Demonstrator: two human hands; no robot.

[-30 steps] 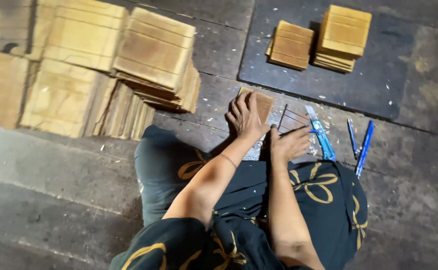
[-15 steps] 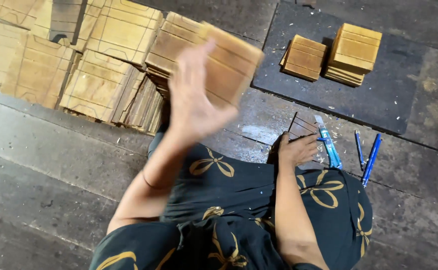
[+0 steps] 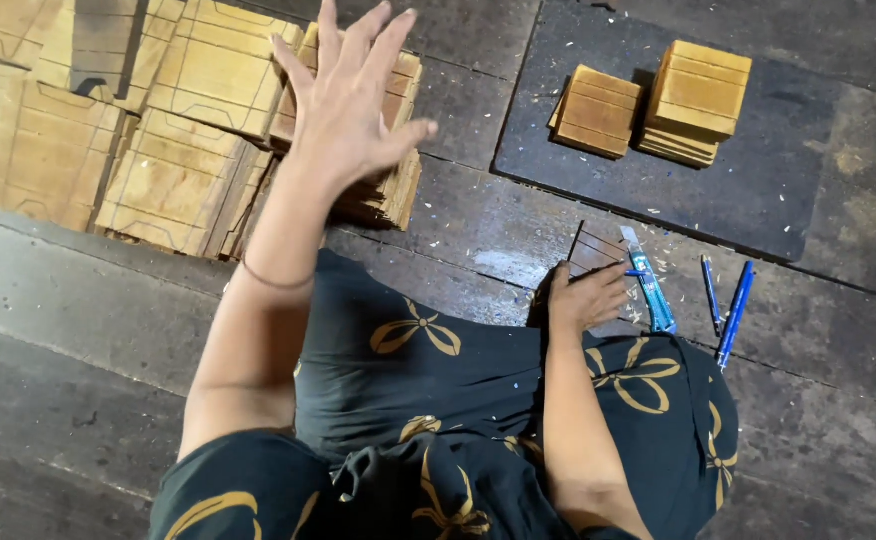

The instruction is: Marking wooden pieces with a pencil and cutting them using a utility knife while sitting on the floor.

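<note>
My left hand [image 3: 348, 105] is raised with fingers spread and holds nothing. It hovers over a stack of light wooden panels [image 3: 390, 185] at the upper middle of the floor. My right hand [image 3: 585, 298] rests palm down by my knee, its fingers on the edge of a dark grooved piece [image 3: 596, 250] lying on the floor. A blue utility knife [image 3: 652, 288] lies just right of that hand. My lap is covered by dark cloth with a gold pattern [image 3: 428, 370].
More grooved wooden panels [image 3: 173, 170] are piled at the upper left. A dark board [image 3: 778, 200] at the upper right carries two small panel stacks [image 3: 598, 112] [image 3: 700, 98]. Two blue pens [image 3: 734, 312] lie right of the knife. The floor is worn planks.
My left hand has lifted off the piece in front of me and swung up and left over the panel stack. My right hand has stayed by the knife.
</note>
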